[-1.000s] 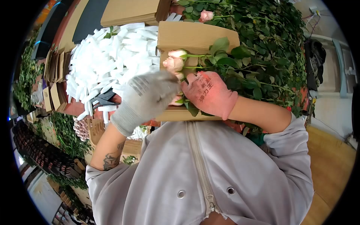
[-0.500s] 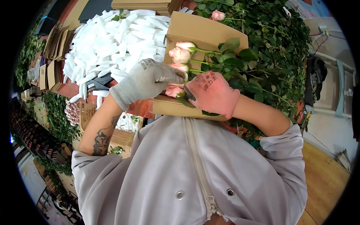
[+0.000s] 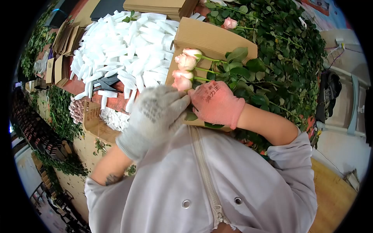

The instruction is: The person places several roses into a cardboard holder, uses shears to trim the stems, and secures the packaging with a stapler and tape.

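Several pink roses (image 3: 185,62) lie in a row on a sheet of corrugated cardboard (image 3: 211,37), heads to the left, leafy stems to the right. My left hand (image 3: 157,112), in a grey-white glove, is at the cardboard's near left edge, just below the rose heads. Its fingers look stretched out and loosely together, slightly blurred. My right hand (image 3: 217,103), in a pink glove, is closed over the nearest stems. What it grips is hidden beneath the fingers. Leaves show under it, and its fingertips meet those of my left hand.
A large heap of white mesh sleeves (image 3: 128,46) covers the table's left. A black tool (image 3: 105,83) lies at its near edge. Cut rose foliage (image 3: 287,58) piles up on the right, with a loose pink rose (image 3: 230,23). Stacked cardboard (image 3: 155,7) stands at the back.
My left hand has moved from the rose heads down toward my body and its fingers have straightened. My right hand has shifted slightly. The nearest rose heads now sit closer together.
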{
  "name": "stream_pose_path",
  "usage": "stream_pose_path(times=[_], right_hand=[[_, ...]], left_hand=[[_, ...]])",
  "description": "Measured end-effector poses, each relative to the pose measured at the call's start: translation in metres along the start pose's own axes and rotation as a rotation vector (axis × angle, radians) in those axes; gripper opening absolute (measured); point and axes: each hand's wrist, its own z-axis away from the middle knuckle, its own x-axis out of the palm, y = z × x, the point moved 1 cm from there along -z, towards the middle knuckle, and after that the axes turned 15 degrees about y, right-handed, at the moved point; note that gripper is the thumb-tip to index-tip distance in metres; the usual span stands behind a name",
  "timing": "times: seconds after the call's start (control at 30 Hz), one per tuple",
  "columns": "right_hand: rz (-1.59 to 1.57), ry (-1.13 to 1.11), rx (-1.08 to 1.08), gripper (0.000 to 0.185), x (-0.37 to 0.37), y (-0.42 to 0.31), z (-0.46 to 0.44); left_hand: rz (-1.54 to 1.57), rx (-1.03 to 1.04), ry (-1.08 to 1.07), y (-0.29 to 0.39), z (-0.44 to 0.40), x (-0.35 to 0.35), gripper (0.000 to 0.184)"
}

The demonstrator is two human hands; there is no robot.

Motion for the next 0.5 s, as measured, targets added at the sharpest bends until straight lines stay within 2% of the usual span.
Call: stream_pose_path(times=[0.03, 0.1, 0.13, 0.17, 0.23, 0.27, 0.3, 0.37, 0.4, 0.5], right_hand=[[0.001, 0.004, -0.01, 0.013, 0.002, 0.001, 0.002], [-0.023, 0.093, -0.007, 0.018, 0.004, 0.002, 0.008], [-0.022, 0.099, -0.006, 0.029, 0.0, 0.002, 0.011], [-0.019, 0.096, -0.025, 0.029, -0.008, 0.001, 0.013], [0.002, 0.141, 0.091, 0.029, -0.039, -0.002, 0.004], [0.083, 0.233, 0.097, 0.032, -0.037, 0.002, 0.006], [0.083, 0.225, 0.078, 0.032, -0.033, 0.005, 0.004], [0.157, 0.035, 0.13, 0.034, -0.02, 0.011, 0.001], [0.153, -0.009, 0.088, 0.034, -0.013, 0.013, -0.003], [0.24, 0.063, 0.026, 0.032, -0.004, 0.007, -0.003]], left_hand=[[0.064, -0.082, 0.147, 0.006, 0.01, 0.005, 0.038], [0.012, -0.118, 0.107, 0.016, 0.022, 0.011, 0.038], [-0.031, -0.154, 0.066, 0.019, 0.024, 0.013, 0.038], [-0.036, -0.166, 0.079, 0.02, 0.025, 0.012, 0.038], [-0.025, -0.177, 0.126, 0.021, 0.024, 0.01, 0.043], [-0.057, -0.193, 0.13, 0.023, 0.024, 0.009, 0.04], [-0.057, -0.209, 0.142, 0.024, 0.022, 0.009, 0.04], [-0.055, -0.117, 0.184, 0.024, 0.018, 0.011, 0.038], [-0.075, -0.13, 0.176, 0.022, 0.019, 0.018, 0.037], [-0.061, -0.181, 0.15, 0.018, 0.023, 0.022, 0.036]])
